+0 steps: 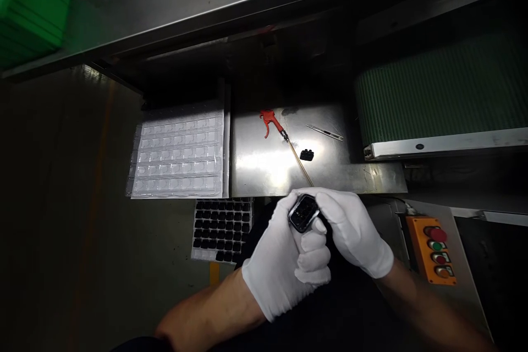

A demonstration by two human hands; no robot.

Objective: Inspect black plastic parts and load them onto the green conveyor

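In front of my body I hold a small black plastic part (303,213), rectangular with rounded corners and a shiny rim, its hollow inner side facing up. My left hand (284,256), in a white glove, is closed around it with the fingers curled. From the other side my right hand (350,225), also gloved in white, pinches its right edge; some of those fingers are hidden behind. Just beyond my hands, on the metal table (264,170), lie a red air blow gun (270,118) with a pale hose, a second black piece (307,154) and a slim utility knife (324,132).
Clear plastic trays with many pockets (177,154) are stacked on the left. Below them a lower tray (223,231) holds several black parts. A green ribbed conveyor belt (445,93) is at right, above an orange button box (431,250). A green crate (35,11) sits upper left.
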